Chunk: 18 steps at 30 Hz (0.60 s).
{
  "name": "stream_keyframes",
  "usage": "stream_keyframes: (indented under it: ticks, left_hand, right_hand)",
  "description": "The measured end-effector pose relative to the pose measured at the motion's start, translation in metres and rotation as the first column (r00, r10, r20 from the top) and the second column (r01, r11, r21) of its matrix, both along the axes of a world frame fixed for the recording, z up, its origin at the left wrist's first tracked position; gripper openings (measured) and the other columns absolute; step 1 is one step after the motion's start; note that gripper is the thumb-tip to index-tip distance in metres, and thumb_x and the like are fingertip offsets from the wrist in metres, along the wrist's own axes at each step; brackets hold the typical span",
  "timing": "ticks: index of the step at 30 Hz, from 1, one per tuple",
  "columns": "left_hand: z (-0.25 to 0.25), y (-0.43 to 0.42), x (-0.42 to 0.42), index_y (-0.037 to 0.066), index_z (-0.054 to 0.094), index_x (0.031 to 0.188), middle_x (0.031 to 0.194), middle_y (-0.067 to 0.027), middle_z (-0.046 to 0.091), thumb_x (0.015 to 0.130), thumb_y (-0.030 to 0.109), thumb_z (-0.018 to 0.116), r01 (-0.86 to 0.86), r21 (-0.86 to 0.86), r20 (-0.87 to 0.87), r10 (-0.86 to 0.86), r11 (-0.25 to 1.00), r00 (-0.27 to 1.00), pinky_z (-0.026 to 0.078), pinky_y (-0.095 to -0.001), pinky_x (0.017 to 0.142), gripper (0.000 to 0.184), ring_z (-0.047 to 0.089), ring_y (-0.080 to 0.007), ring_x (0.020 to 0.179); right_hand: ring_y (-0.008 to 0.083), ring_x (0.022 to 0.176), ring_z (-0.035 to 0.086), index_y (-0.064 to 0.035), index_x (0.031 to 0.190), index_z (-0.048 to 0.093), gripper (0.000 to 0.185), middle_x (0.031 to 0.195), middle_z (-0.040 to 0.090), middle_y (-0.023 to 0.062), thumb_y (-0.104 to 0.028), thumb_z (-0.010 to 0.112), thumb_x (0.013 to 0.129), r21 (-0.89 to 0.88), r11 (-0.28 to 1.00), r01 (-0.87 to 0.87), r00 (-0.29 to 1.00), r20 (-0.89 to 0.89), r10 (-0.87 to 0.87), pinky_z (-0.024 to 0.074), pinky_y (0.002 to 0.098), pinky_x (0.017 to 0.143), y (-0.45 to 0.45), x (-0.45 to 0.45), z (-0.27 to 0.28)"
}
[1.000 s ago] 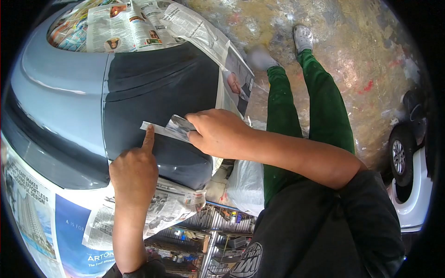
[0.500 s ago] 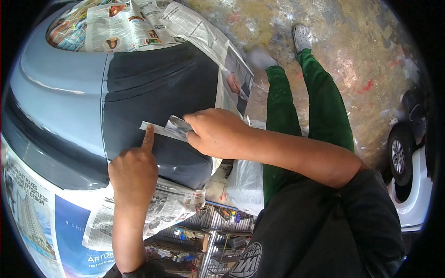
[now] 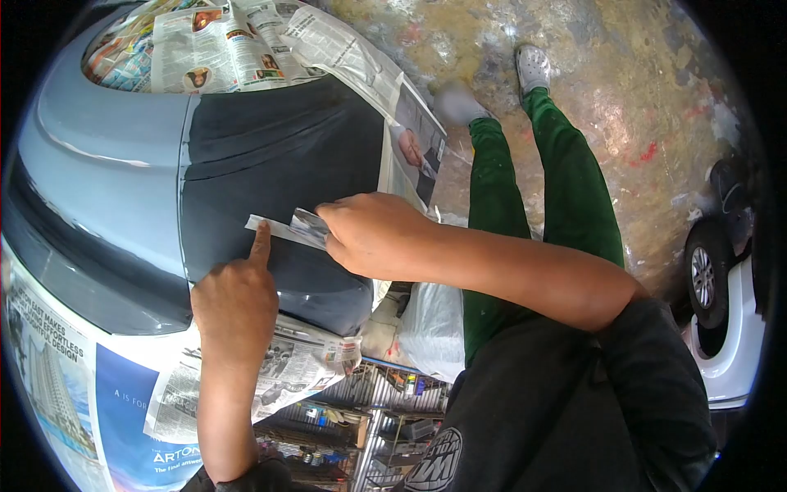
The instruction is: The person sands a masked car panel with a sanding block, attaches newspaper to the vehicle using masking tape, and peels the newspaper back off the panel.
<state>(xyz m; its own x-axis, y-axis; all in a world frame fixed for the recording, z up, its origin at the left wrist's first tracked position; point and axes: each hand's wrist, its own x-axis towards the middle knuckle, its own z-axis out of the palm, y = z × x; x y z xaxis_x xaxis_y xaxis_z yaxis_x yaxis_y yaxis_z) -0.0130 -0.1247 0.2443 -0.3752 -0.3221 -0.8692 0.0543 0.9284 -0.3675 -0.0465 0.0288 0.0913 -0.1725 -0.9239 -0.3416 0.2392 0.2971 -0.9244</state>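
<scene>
On the dark grey painted panel of a car body lies a narrow pale paper strip. My left hand presses the strip's left end down with its index finger stretched out, the other fingers curled under. Pinched at the strip's right end, my right hand has thumb and forefinger closed on it. A printed, folded piece of the strip stands up beside those fingertips. The fingers hide the right end of the strip.
Light blue-grey bodywork adjoins the dark panel on the left. Newspaper sheets cover the parts above, with more newspaper below. A plastic sheet hangs near my legs. Shelves stand below; a white vehicle is at right.
My right hand has shifted slightly left and turned a little over the strip's folded piece. My left fingertip stays on the strip's left end.
</scene>
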Motion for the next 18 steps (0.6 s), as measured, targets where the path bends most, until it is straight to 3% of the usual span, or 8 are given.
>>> stream_keyframes:
  ticks: [12, 15, 18]
  left_hand:
    - [-0.001, 0.002, 0.001, 0.018, 0.068, 0.136, 0.068, -0.015, 0.068, 0.084, 0.005, 0.061, 0.037, 0.008, -0.037, -0.037, 0.999, 0.999, 0.06, -0.0445, 0.062, 0.055, 0.071, -0.0307, 0.063]
    - [-0.001, -0.002, 0.004, 0.016, 0.069, 0.136, 0.062, -0.005, 0.067, 0.082, 0.007, 0.066, 0.149, 0.035, -0.06, -0.147, 0.988, 0.987, 0.058, -0.0376, 0.055, 0.054, 0.071, -0.0219, 0.059]
    - [0.0, -0.001, 0.003, 0.015, 0.069, 0.136, 0.062, -0.0052, 0.067, 0.081, 0.007, 0.066, 0.14, 0.037, -0.063, -0.138, 0.989, 0.988, 0.058, -0.0377, 0.055, 0.055, 0.071, -0.022, 0.059]
  right_hand:
    - [0.0435, 0.086, 0.071, 0.0057, 0.098, 0.065, 0.02, 0.09, 0.071, 0.025, -0.012, 0.059, 0.091, -0.01, 0.998, -0.069, 0.998, -0.006, 0.069, 0.0577, 0.0521, 0.077, 0.006, -0.003, 0.0]
    - [0.0444, 0.088, 0.07, 0.0079, 0.1, 0.062, 0.021, 0.092, 0.07, 0.0252, -0.012, 0.057, 0.093, -0.023, 0.997, -0.074, 0.997, 0.004, 0.074, 0.0562, 0.0517, 0.078, 0.009, -0.002, 0.002]
    - [0.0438, 0.087, 0.07, 0.0077, 0.101, 0.062, 0.022, 0.092, 0.07, 0.0246, -0.012, 0.057, 0.093, -0.028, 0.997, -0.075, 0.997, -0.022, 0.074, 0.0569, 0.0512, 0.078, 0.011, 0.001, 0.0]
